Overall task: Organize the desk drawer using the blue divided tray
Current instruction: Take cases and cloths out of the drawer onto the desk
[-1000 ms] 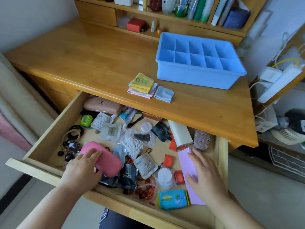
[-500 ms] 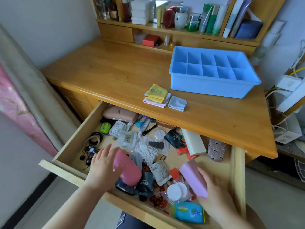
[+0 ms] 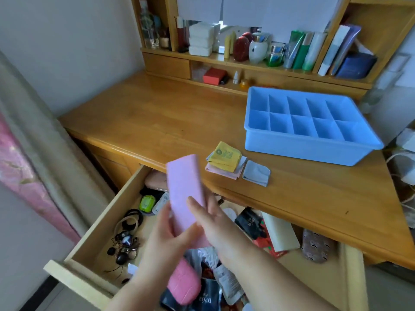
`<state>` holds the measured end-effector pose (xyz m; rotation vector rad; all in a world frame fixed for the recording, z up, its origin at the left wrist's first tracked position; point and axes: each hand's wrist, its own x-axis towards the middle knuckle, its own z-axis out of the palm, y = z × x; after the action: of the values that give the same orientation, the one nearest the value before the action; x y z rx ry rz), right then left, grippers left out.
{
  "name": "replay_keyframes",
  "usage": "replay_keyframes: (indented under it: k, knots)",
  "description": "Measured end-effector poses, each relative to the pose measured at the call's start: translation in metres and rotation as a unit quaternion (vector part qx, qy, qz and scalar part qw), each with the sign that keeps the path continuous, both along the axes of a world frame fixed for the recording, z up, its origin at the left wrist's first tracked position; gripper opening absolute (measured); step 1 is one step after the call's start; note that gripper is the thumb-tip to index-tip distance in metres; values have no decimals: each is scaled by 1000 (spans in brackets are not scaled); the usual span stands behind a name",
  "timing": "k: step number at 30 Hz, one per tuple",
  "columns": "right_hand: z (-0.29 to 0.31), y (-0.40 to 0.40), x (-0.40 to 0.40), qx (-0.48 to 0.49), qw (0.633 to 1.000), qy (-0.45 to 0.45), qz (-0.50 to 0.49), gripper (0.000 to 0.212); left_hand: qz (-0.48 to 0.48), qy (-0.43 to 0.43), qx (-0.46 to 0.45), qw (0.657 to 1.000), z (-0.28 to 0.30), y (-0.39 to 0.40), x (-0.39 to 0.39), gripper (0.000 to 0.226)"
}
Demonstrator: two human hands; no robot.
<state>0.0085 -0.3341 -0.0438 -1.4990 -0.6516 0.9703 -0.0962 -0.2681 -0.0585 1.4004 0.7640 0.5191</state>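
The blue divided tray [image 3: 310, 153] stands on the desk top at the right, every compartment bare. The desk drawer [image 3: 76, 279] below is pulled open and full of loose items. Above it I hold a flat lilac case [image 3: 184, 187] upright. My left hand [image 3: 164, 236] grips its lower end. My right hand [image 3: 215, 225] holds its right side, thumb on the front. A pink case [image 3: 184, 286] lies in the drawer under my left forearm.
Folded yellow cloths [image 3: 226, 156] and a grey cloth [image 3: 257, 172] lie on the desk [image 3: 157, 122] near its front edge. In the drawer are hair ties [image 3: 130, 221], a green item [image 3: 147, 203], black sachets [image 3: 249, 223], a white box [image 3: 280, 232] and a patterned case [image 3: 314, 245].
My right hand lifted the lilac case out of the drawer. My left hand let go of the pink case, which now lies in the drawer, and took the lilac case's lower end.
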Motion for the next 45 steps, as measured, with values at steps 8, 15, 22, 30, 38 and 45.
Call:
replay_keyframes:
  k: [8, 15, 22, 30, 38, 45]
  knots:
    - [-31, -7, 9, -21, 998, -50, 32, 43, -80, 19, -40, 996, 0, 65, 38, 67]
    - [-36, -2, 42, -85, 971, -224, 11, 33, 55, 115, 118, 985, 22, 155, 81, 63]
    - [-96, -91, 87, -324, 818, -468, -87, 50, 77, 186, 136, 970, 21, 208, 110, 47]
    - [-118, -103, 99, -488, 768, -389, -145, 70, 154, 40, 427, 890, -8, 93, 28, 40]
    - [-59, -104, 24, -163, 947, 224, -164, 67, -198, 135, 160, 958, -35, -52, -1, 52]
    - [-30, -47, -19, -82, 949, 287, -102, 38, -128, 187, 237, 944, -18, -48, -13, 50]
